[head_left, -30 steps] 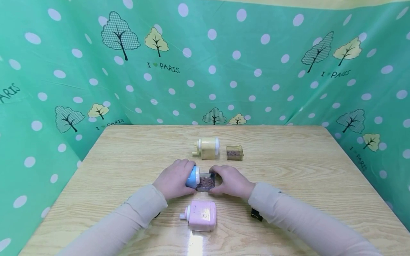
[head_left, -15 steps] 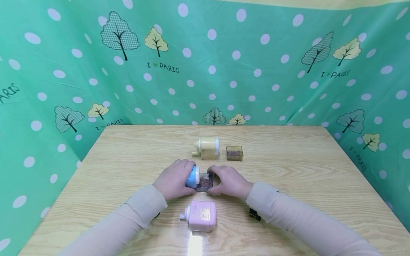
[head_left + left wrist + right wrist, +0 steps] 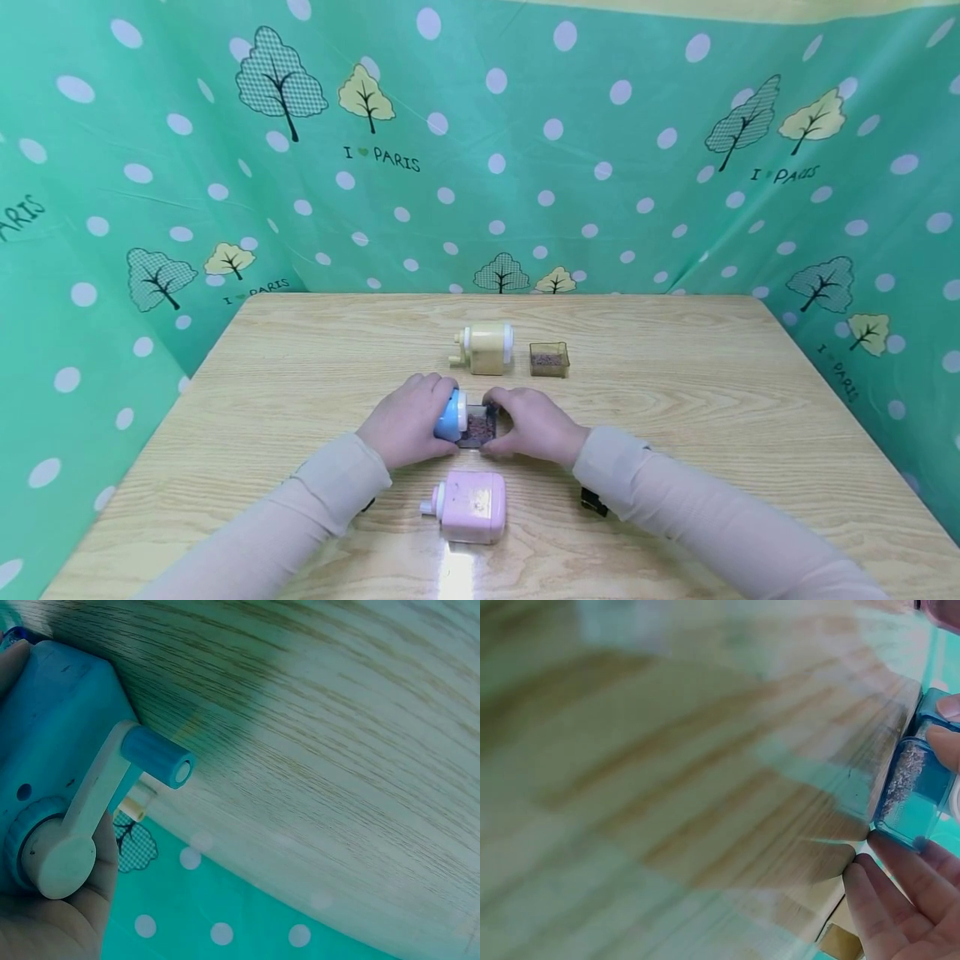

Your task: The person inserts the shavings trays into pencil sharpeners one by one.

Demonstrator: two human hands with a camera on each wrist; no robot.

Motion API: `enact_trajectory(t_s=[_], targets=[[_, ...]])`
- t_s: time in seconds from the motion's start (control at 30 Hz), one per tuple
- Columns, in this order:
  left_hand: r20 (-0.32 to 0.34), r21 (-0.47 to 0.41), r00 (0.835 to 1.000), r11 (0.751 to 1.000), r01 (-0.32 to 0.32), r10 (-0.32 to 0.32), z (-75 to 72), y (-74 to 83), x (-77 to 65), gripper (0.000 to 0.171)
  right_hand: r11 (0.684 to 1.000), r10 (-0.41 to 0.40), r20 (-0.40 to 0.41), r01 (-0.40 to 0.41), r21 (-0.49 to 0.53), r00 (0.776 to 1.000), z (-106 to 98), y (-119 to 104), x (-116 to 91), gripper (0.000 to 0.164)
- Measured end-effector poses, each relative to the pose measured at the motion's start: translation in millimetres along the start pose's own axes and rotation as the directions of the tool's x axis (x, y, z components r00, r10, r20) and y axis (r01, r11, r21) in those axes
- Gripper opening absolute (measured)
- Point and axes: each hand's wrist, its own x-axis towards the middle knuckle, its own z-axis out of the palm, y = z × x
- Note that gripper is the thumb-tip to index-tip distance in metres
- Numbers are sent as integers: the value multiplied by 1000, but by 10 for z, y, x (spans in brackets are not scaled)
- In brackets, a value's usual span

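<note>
My left hand (image 3: 408, 421) grips the blue sharpener (image 3: 449, 418), fingers curled round it, low over the table (image 3: 675, 375); my right hand (image 3: 538, 425) pinches the tray (image 3: 478, 412) at its right end. Judgement: brace the body, keep the tray level and square, lest shavings (image 3: 477, 428) spill.

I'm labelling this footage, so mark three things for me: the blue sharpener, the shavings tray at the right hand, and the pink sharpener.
Blue sharpener (image 3: 64, 727): left wrist view, on its blue body.
Shavings tray (image 3: 919, 815): right wrist view, on its clear wall.
Pink sharpener (image 3: 472, 507): head view, on its body's middle.
</note>
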Motion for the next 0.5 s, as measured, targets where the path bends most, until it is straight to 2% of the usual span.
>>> enact_trajectory(t_s=[0.5], targets=[[-7, -2, 1000, 1000, 4, -4, 11, -11, 2, 70, 1000, 6, 14, -6, 16, 1000, 29, -21, 29, 74]])
